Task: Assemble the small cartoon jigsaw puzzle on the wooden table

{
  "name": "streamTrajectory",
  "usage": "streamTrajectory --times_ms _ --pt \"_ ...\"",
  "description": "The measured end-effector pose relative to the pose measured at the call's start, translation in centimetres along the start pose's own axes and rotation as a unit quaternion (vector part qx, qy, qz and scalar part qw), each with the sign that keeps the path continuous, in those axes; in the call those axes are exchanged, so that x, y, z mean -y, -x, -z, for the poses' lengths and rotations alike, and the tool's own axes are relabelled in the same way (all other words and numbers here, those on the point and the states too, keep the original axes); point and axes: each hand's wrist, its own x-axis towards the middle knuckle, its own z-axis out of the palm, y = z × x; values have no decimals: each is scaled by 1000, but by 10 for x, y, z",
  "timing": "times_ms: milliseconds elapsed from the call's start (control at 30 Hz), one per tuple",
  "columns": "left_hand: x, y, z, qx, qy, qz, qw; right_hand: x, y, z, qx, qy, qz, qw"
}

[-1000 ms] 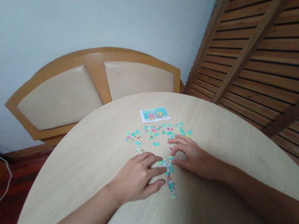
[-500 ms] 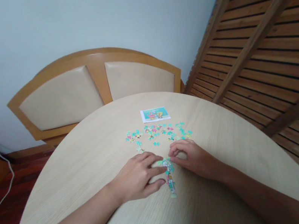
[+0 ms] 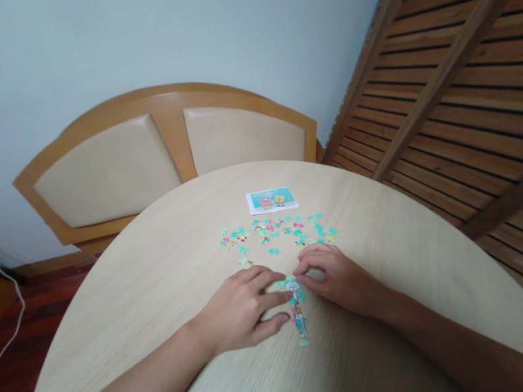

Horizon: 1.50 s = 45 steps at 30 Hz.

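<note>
A narrow strip of joined jigsaw puzzle pieces, printed with a cartoon figure, lies lengthwise in front of me on the table. My left hand rests along its left side, fingers spread, with the fingertips touching the upper part. At the strip's top right corner, my right hand pinches a small puzzle piece between thumb and index finger; the fingers hide most of it. Several loose puzzle pieces, mainly turquoise with some pink and yellow, are scattered beyond both hands.
Behind the loose pieces lies a picture card showing cartoon figures. The round wooden table has a padded bench at its far side. A slatted wooden panel rises on the right, and a white cable hangs at left.
My right hand has shifted slightly left, its fingertips now closer to the top of the strip. My left hand stays in place.
</note>
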Motion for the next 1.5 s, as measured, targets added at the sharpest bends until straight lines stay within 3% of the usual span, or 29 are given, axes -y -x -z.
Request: streamTrajectory --times_ms 667,833,1200,1300,1500 --pt "1 1 -3 13 -25 18 999 1 -1 5 8 31 55 998" --pt "1 2 -3 3 -47 38 998 0 1 13 32 57 105 992" --pt "2 3 -5 9 -62 49 997 -4 4 14 64 92 121 986" --pt "2 4 -5 9 -45 12 999 -9 4 19 52 114 119 985" --pt "1 2 -3 17 -11 -75 997 -27 0 24 -14 152 52 987"
